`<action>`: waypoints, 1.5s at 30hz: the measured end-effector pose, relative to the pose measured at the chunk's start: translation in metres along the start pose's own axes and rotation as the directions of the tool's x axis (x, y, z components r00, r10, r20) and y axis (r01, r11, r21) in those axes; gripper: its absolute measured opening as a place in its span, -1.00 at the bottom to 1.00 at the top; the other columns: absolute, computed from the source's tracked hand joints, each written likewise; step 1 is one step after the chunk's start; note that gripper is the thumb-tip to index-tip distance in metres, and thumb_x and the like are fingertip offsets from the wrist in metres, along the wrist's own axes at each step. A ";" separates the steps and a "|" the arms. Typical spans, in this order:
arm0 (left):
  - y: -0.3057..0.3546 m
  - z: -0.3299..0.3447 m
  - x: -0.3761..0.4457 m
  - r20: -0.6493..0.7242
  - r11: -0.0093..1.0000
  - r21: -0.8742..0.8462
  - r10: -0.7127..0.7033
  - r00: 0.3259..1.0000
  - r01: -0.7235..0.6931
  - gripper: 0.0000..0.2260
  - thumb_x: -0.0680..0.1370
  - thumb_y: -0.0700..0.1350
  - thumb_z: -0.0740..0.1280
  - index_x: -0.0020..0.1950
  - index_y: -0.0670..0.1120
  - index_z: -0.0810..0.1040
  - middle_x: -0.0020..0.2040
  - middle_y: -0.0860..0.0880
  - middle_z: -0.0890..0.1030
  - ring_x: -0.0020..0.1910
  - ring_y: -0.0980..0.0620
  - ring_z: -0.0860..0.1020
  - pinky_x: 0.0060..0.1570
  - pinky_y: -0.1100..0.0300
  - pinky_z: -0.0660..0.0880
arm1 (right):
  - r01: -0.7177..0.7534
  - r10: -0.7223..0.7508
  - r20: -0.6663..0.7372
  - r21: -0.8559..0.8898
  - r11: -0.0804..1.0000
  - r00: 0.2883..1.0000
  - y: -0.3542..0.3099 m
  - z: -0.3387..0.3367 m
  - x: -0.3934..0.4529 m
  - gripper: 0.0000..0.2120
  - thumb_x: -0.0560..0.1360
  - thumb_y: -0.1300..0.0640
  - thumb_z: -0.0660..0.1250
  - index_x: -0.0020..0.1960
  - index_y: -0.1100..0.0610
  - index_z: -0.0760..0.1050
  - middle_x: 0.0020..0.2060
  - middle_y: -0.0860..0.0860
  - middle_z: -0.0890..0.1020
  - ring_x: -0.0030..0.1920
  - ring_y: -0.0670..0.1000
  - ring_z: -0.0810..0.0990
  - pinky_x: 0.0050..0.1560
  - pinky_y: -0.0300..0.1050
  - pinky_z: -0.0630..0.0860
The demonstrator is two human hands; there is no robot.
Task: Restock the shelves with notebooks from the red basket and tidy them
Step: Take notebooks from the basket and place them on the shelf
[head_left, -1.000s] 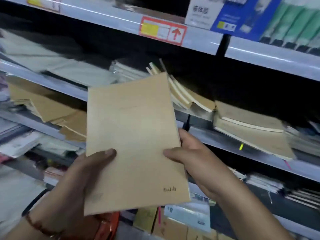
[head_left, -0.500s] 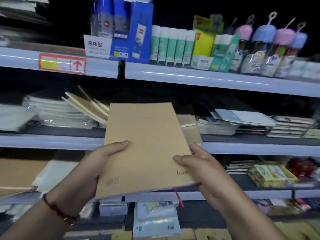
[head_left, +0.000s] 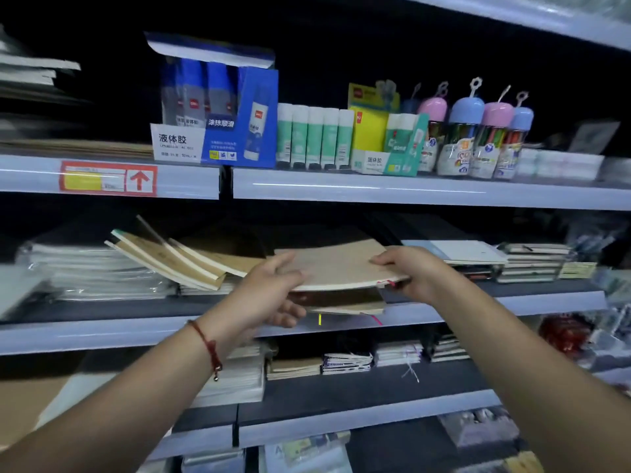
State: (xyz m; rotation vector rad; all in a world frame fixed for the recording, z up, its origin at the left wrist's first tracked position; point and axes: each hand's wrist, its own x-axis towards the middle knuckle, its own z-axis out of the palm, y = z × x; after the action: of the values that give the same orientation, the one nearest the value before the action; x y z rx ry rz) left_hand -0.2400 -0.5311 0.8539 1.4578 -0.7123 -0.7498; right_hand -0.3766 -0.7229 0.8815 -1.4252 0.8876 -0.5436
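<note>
Kraft-brown and thin, the notebook (head_left: pixel 333 264) lay almost flat between both hands, hovering just above a short stack (head_left: pixel 345 302) of similar books on the middle shelf (head_left: pixel 102 331). The left hand (head_left: pixel 273 288) gripped its left edge, thumb on the cover and fingers curled beneath; the right hand (head_left: pixel 406 271) pinched the right edge near the corner, thumb on top. The near edge bowed slightly between the two grips, which suggested a light, soft-covered book that would flex rather than stay rigid. Paper covers of this kind were likely to slide easily over one another, so holding opposite edges looked the sound choice for steering it square onto the stack. A pink ribbon (head_left: pixel 377 319) hung from the stack beneath. To the left, several notebooks (head_left: pixel 177 264) leaned askew against a wrapped pile (head_left: pixel 92 271) and seemed to need straightening. The red basket was not in view.
</note>
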 end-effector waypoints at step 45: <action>-0.277 -0.161 -0.183 -0.398 0.278 0.864 -0.129 0.908 0.419 -0.60 0.50 0.23 0.06 0.09 0.09 0.58 -0.04 0.06 0.68 -0.03 0.05 0.65 -0.10 0.18 0.53 | 0.946 0.039 0.952 -0.306 0.104 0.303 0.199 0.205 -0.078 -0.75 0.59 0.11 0.18 0.15 0.14 0.57 0.04 0.08 0.61 0.04 0.11 0.53 0.09 0.08 0.50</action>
State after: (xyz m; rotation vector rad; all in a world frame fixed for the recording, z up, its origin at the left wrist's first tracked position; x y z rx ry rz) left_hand -0.2229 -0.2824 0.5820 2.8111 -0.7170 -0.3178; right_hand -0.2968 -0.5153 0.6864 -2.8493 -0.4790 0.3189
